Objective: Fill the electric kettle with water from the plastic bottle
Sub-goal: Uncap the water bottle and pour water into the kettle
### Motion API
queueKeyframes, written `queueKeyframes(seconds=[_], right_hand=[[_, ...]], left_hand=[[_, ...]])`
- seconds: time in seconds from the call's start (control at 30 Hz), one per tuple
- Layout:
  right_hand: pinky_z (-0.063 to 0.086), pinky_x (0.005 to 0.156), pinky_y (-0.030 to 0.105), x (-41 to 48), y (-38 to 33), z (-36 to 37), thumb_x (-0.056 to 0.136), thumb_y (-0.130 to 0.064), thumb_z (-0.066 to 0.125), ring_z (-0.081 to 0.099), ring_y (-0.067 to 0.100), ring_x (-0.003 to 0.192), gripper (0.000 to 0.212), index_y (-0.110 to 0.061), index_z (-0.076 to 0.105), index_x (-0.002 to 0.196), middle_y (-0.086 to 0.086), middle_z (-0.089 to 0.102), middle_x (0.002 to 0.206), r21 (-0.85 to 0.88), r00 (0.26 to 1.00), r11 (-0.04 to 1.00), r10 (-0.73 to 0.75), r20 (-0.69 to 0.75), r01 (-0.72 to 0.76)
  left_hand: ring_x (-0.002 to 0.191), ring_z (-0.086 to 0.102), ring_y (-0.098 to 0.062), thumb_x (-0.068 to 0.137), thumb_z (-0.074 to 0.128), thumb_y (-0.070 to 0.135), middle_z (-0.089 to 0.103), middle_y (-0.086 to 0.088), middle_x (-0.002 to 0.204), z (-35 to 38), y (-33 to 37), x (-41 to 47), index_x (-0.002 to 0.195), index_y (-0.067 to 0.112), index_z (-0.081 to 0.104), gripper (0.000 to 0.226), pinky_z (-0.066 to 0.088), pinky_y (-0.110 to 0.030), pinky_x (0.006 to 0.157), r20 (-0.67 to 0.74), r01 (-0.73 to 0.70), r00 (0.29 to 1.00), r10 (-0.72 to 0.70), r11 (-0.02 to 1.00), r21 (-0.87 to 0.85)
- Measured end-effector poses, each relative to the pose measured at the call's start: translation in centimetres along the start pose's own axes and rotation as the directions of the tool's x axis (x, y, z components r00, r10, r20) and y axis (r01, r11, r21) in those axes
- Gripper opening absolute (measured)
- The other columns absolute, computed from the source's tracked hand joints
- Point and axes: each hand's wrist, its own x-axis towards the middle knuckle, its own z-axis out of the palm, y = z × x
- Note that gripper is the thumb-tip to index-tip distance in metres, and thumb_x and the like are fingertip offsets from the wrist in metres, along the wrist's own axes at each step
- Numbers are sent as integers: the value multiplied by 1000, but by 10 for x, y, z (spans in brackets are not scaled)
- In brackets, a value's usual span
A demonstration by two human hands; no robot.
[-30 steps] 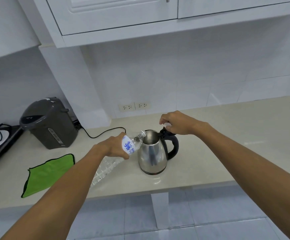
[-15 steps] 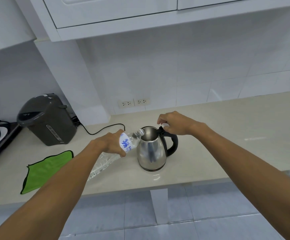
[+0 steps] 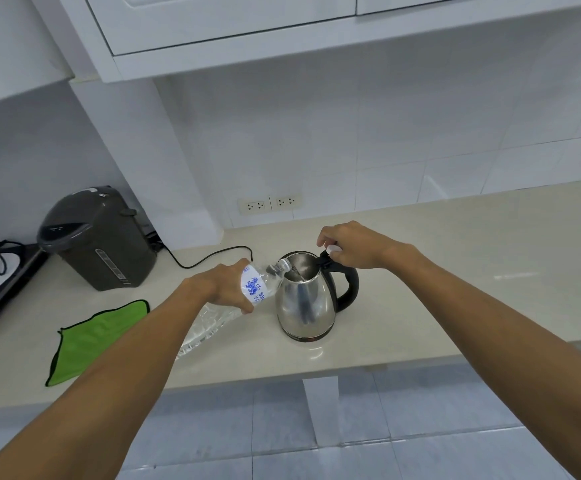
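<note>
Fingers of left hand [image 3: 225, 289] wrap plastic bottle [image 3: 247, 296], tipped at kettle [image 3: 305, 299].

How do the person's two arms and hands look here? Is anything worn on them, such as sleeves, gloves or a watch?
Both forearms are bare from the picture's lower edge to the wrists: no sleeve shows in view. The left hand and the right hand wear no gloves. No watch, bracelet or ring can be seen on either wrist or on the fingers that show. No markings are visible on them.
</note>
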Motion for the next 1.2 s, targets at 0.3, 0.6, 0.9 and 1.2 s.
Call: queueKeyframes(seconds=[0.3,0.6,0.9,1.2], right_hand=[[41,80,30,0,0,-2,94,-10,46,52,20,100,31,-18,60,121,-2,61,102,10,1000,1000,-7,-10,7],[42,79,31,-3,1,-1,95,-11,45,53,20,98,31,-18,60,121,-3,61,99,17,1000,1000,-3,-7,4],[47,83,35,-4,1,-1,94,-12,44,56,22,100,31,-19,59,120,0,65,103,11,1000,1000,10,-1,-10],[45,80,32,-2,1,-1,95,-11,46,55,22,100,31,-18,59,122,1,65,103,6,1000,1000,10,-3,-10]], left_hand=[[76,57,-15,73,86,35,60,2,92,-3,3,-4,145,27,34,89,47,-29,63,-9,-3,1000,3,1000,18],[75,55,-12,75,86,34,57,3,91,-4,6,-8,150,26,31,93,45,-28,60,-1,-7,1000,7,999,36],[77,57,-14,74,86,35,59,2,92,-3,6,-8,148,25,32,92,46,-28,62,0,-12,1000,12,1000,25],[77,58,-14,72,86,36,60,2,93,-4,5,-7,148,26,32,94,47,-29,62,13,-2,1000,2,1000,31]])
